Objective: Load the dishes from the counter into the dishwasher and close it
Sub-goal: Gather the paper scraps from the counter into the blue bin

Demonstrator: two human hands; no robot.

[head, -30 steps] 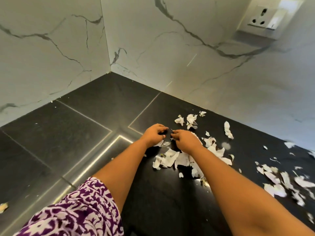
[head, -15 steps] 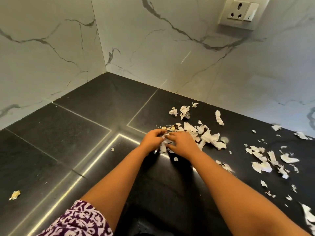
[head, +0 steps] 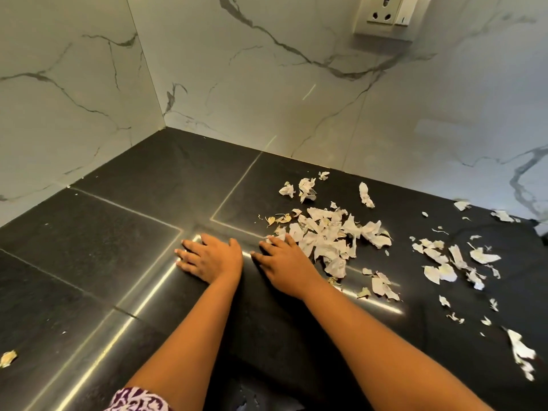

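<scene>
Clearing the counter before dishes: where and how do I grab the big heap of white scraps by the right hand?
Probably cup the heap of white scraps at its thick middle: left hand from its left edge, right hand from the right. The scraps lie thin, loose, flat on the counter, so a pinch grip lifts few.

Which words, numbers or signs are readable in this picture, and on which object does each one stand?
No text can be read.
Paper scraps: faint marks, too blurred to read.
Wall socket: no legible label or brand.
</scene>
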